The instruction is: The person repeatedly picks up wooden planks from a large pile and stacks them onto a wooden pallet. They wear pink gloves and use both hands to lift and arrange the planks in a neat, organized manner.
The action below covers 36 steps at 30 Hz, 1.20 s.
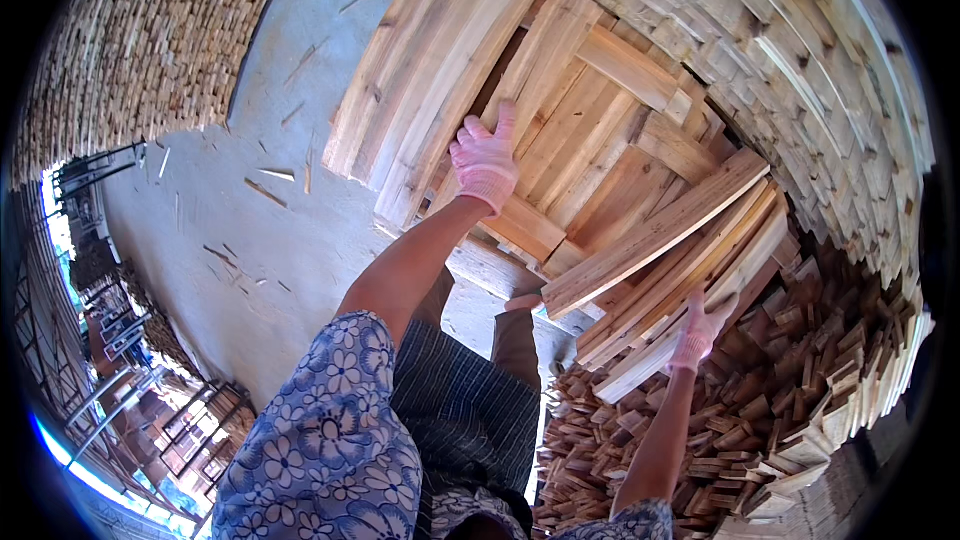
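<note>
My left hand (485, 162), in a pale pink knit glove, lies over a long wooden board (548, 45) on a pallet-like wood stack. Its thumb is on one side of the board and its curled fingers are at the other edge, beside a dark gap. Several pale boards (430, 60) lie side by side left of it. My right hand (697, 332), gloved alike, rests at the outer edge of a slanting group of boards (690, 275), thumb and fingers apart. Another board (655, 235) lies askew beside that group. The undersides of both hands are hidden.
Crosswise planks (628, 68) show in the stack's middle. A high wall of stacked wood (800, 70) curves along the right. Loose short pieces (690, 440) are heaped at lower right. Wood scraps (265, 192) litter the concrete floor (190, 240); another wood stack (140, 50) stands far left.
</note>
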{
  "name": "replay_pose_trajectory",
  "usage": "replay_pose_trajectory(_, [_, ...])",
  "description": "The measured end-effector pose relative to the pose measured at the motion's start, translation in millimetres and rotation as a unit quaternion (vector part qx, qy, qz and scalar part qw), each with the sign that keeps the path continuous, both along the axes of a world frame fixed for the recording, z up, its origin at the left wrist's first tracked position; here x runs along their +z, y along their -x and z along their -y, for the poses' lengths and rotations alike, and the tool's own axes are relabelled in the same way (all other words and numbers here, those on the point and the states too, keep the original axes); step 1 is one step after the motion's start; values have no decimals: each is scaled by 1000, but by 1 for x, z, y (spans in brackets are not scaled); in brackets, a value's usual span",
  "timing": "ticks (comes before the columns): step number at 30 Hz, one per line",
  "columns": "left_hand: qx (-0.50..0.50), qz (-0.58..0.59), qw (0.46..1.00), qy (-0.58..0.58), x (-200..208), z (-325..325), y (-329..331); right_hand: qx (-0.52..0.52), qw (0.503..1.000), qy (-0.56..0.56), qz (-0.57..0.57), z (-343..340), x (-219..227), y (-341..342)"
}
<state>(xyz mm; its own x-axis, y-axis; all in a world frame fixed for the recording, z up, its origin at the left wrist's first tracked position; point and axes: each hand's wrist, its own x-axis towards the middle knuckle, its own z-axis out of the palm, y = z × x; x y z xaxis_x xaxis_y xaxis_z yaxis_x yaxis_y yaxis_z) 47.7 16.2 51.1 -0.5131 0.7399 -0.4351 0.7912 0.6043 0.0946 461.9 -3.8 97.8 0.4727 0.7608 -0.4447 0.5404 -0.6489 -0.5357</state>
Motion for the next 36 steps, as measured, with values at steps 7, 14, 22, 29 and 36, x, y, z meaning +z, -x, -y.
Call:
replay_pose_trajectory(7, [-94,57,980,-167,19,26,29,-24,988,-29,-152,8,45,171])
replay_pose_trajectory(14, [25,-22,986,-162,8,-12,247,161,960,146,175,-52,-56,307])
replay_pose_trajectory(22, [66,290,953,-53,-29,-15,311,171,982,53,67,-52,-76,377])
replay_pose_trajectory(29, [118,286,950,-35,-39,-33,309,138,987,70,50,-54,-70,398])
replay_pose_trajectory(36, [-147,56,980,-119,-103,-6,347,245,963,86,-71,-67,-62,357])
